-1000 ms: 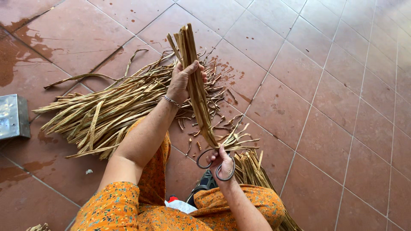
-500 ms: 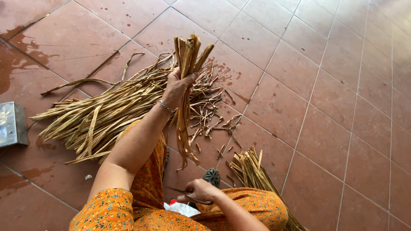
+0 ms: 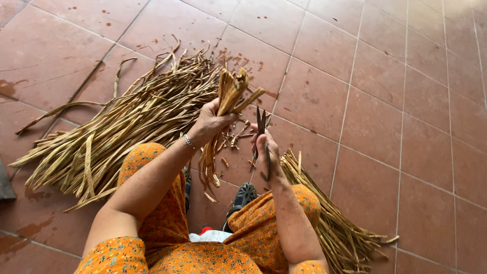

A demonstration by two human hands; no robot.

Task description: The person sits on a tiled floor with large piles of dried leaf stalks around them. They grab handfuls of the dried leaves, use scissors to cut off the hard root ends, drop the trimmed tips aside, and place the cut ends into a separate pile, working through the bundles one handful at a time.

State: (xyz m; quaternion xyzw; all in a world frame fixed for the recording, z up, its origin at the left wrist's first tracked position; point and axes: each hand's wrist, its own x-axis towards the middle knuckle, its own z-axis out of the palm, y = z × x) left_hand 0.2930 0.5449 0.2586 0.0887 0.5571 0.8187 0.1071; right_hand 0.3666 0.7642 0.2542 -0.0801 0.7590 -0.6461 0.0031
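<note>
We find a bundle of dried leaf strips (image 3: 227, 109) held upright in the left hand (image 3: 210, 122), fingers closed round its middle, cut ends above and loose ends hanging below. Just beside it, the right hand (image 3: 268, 152) is closed on dark scissors (image 3: 261, 126), blades pointing up. A large pile of strips (image 3: 132, 122) lies left on the tiled floor (image 3: 395, 101); a smaller pile (image 3: 335, 223) lies right.

the floor (image 3: 395, 101) is laid with large square terracotta tiles, reddish brown, with pale grout lines running at a slant. dark wet patches (image 3: 30, 231) stain the tiles at the left. soft, even daylight falls across it, without hard shadows.
</note>
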